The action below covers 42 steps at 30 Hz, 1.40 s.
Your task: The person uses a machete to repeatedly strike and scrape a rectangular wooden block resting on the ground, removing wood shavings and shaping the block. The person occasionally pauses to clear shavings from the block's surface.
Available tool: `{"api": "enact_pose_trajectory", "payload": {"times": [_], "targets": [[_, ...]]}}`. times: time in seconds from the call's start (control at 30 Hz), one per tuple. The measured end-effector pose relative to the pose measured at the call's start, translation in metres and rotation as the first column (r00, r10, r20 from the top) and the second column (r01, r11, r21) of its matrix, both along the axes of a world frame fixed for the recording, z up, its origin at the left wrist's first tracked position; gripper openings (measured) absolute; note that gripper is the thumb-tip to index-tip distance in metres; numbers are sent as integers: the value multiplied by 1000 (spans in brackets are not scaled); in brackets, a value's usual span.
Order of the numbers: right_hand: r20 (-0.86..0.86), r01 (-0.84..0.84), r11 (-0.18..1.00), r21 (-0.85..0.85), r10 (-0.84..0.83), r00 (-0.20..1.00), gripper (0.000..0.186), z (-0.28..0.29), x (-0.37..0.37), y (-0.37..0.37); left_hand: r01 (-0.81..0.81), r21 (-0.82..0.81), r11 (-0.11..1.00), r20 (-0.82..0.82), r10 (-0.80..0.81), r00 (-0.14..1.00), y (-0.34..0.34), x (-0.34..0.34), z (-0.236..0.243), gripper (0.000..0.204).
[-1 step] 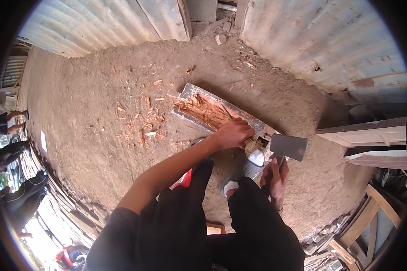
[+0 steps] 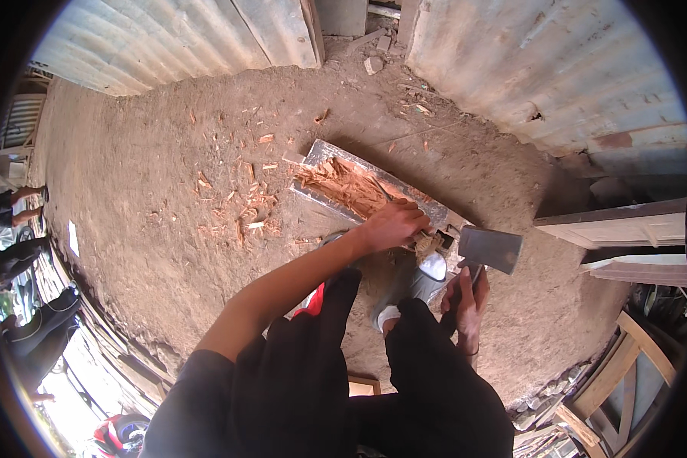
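A long wooden block (image 2: pixel 343 187) lies on the dirt in front of my feet, its upper face roughly hacked into reddish, splintered wood. My left hand (image 2: pixel 395 226) is closed round a chisel (image 2: pixel 381 188), whose thin shaft slants up-left onto that torn wood. Beside my right knee, my right hand (image 2: pixel 467 301) grips a mallet-like tool (image 2: pixel 491 249) by its handle. The tool's broad, dark grey rectangular head is raised just right of the block's near end, apart from the chisel. My grey-and-white shoe (image 2: pixel 433 267) is close to that end.
Wood chips (image 2: pixel 256 210) are scattered over the dirt left of the block. Corrugated metal sheets (image 2: pixel 557 69) stand at the back. Wooden panels (image 2: pixel 611 223) and a wooden frame (image 2: pixel 626 366) are at the right. Other people's legs (image 2: pixel 27 202) show at the far left.
The grey tool head in my right hand has shifted very slightly to the right. My left hand and the chisel stay in place on the block.
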State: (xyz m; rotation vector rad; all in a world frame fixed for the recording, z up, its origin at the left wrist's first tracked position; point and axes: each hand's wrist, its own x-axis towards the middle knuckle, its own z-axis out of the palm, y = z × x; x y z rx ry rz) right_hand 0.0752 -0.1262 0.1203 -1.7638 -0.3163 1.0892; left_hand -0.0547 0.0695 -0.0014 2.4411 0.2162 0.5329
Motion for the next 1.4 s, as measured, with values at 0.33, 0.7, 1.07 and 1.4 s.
{"api": "enact_pose_trajectory", "payload": {"times": [0.33, 0.7, 1.07, 1.4], "targets": [[372, -226, 973, 54, 191, 908, 29, -44, 20, -62, 240, 116, 964, -121, -226, 967, 1, -8, -41, 38], [799, -297, 924, -240, 362, 479, 39, -164, 2, -168, 268, -12, 963, -301, -259, 918, 26, -4, -24, 32], [1, 161, 979, 123, -163, 987, 24, -109, -20, -48, 130, -38, 991, -204, -135, 970, 30, 14, -20, 28], [527, -268, 963, 30, 213, 823, 29, -64, -18, -10, 104, 106, 989, -463, -44, 885, 50, -23, -35, 41]]}}
